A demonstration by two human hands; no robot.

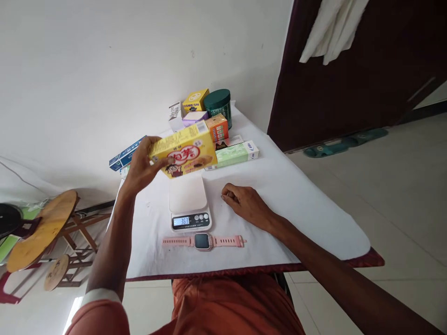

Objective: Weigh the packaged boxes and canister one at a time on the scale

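Note:
My left hand [143, 163] grips a yellow snack box [186, 151] by its left end and holds it tilted in the air. Below the box lies a white digital kitchen scale [188, 197], whose lit display reads about 363. The plate's back edge is partly covered by the box. To the right of the scale, my right hand [246, 204] rests on the white tablecloth with curled fingers; nothing shows in them. A smartwatch with a pink strap [202, 241] is laid out flat in front of the scale.
Behind the scale stand a dark green tub [218, 102], a yellow box [195, 100], an orange box [218, 128] and a pale green carton [237, 154]. A blue box [127, 153] lies at the back left. Wooden stools [57, 272] stand on the floor to the left.

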